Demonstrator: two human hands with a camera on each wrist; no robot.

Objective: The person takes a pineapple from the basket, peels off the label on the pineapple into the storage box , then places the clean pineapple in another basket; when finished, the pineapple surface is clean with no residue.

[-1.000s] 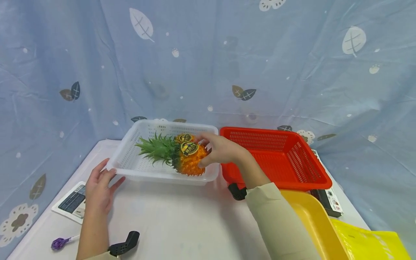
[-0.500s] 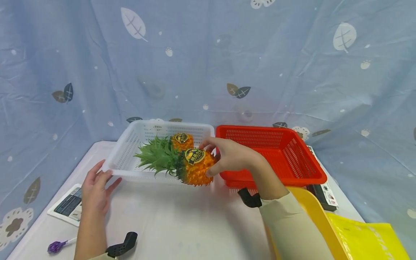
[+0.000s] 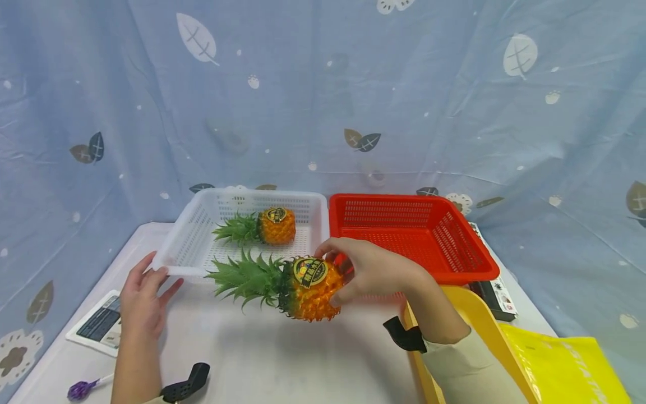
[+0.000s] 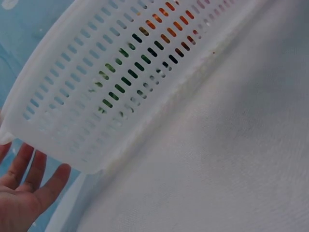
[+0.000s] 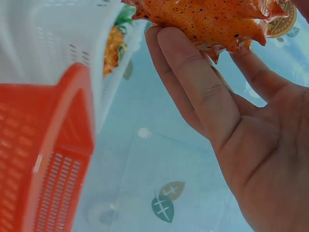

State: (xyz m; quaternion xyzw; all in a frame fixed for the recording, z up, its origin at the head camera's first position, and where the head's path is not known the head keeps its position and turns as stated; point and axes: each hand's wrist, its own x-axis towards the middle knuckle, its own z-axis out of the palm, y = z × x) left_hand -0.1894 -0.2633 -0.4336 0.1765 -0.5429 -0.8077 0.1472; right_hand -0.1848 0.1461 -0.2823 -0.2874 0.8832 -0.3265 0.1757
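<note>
My right hand (image 3: 375, 269) grips the orange base of a pineapple (image 3: 310, 289), thumb on the near side and fingers on the far side. The pineapple lies sideways in the air in front of the white basket, its green leaves pointing left and a black-and-gold label facing up. In the right wrist view its spiny base (image 5: 203, 21) shows between the fingers. Inside the white basket (image 3: 197, 270) lies a second pineapple (image 3: 277, 225), leaves also to the left. My left hand (image 3: 143, 300) touches the basket's front left corner, fingers loosely spread.
A red basket (image 3: 469, 276) stands right of the white one. In front of it is a yellow tray (image 3: 474, 306), with a bright yellow packet (image 3: 565, 362) and a black-and-white box (image 3: 497, 300) nearby. A white device (image 3: 98, 322) and purple lollipop (image 3: 81, 390) lie at left.
The gripped pineapple has risen out of the white basket and come toward the person and slightly right, uncovering the second pineapple. The left hand stays at the basket corner.
</note>
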